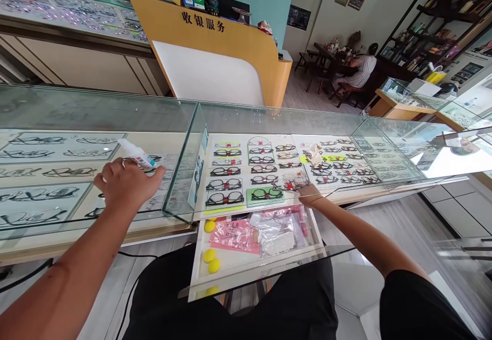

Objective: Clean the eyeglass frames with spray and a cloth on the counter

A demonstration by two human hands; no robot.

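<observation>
My left hand is over the glass counter on the left, its fingers closed around a small white bottle with a blue and red label. The bottle is tilted, and part of it is hidden by the hand. My right hand reaches into the display case from the near side, its fingers closed on a pair of eyeglasses with a red tag. Beside it, another pair of eyeglasses lies on a green card. Further back is a crumpled beige cloth.
Rows of tagged eyeglasses fill the case behind glass panes. An open drawer above my lap holds pink packets, plastic bags and yellow discs. A cashier desk stands ahead; a person sits far back.
</observation>
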